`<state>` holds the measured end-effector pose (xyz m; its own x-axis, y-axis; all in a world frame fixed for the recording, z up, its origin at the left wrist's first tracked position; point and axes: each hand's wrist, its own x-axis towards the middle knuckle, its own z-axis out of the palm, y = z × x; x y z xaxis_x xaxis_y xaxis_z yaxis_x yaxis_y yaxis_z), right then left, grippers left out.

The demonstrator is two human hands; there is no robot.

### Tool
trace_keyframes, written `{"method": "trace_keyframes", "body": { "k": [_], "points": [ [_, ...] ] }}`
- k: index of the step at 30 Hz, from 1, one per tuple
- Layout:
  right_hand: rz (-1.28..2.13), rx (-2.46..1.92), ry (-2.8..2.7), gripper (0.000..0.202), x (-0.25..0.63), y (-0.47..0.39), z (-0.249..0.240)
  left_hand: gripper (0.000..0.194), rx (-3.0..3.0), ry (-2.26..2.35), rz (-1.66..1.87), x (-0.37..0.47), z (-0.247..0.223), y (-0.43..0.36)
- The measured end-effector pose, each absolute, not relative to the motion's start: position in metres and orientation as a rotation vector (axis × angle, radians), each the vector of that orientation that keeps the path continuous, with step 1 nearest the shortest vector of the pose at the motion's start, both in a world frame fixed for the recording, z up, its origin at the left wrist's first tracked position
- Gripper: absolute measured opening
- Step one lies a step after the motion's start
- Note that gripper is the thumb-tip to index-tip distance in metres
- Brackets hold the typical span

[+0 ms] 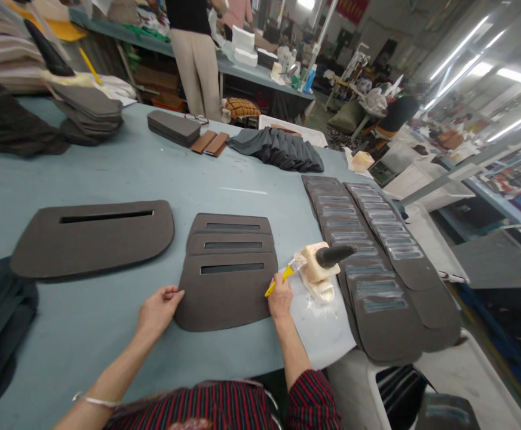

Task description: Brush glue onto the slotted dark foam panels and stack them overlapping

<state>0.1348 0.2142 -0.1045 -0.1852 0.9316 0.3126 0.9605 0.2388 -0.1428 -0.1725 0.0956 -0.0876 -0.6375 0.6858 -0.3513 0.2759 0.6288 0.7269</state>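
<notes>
"What have your hands got?"

"My right hand (281, 298) is closed round a slim, yellow-handled brush (288, 272) with pale bristles, and it meets the right edge of a brown-grey, round-cornered slotted panel (227, 298). My left hand (159, 307) has its fingertips drawn together at the panel's left edge; whether they truly pinch it, I couldn't say."

"Where does that panel lie?"

"Flat on the blue-green tabletop (189, 185) before me, overlapping two similar panels (198, 245), so three slots show in steps."

"How would you handle this well?"

"I judge it a squaring-up: I'd nudge both edges evenly so the slots stay parallel, and mind the bristles, since a stray dab could mark the faces."

"Any containers about?"

"By the brush, a cream-coloured, crusted block with a black cone (318, 263) sits on a white sheet (321, 334); if it's hollow, I can't see inside. Lower right, a white plastic bin (354, 382) holds black, pale-streaked pieces (399, 388) and a dark grey slotted piece (455, 401). Farther off, behind a rumpled charcoal heap (278, 149), a shallow white tray (318, 138) holds something brownish, too small to make out."
</notes>
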Motion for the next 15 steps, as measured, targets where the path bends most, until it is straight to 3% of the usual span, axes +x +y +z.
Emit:
{"method": "trace_keyframes", "body": {
  "k": [15],
  "points": [
    [-0.173, -1.763, -2.143, 0.018, 0.131, 0.216, -0.100, 0.041, 1.105, 2.222, 0.766, -0.166, -0.074, 0.085]
  ]
}}
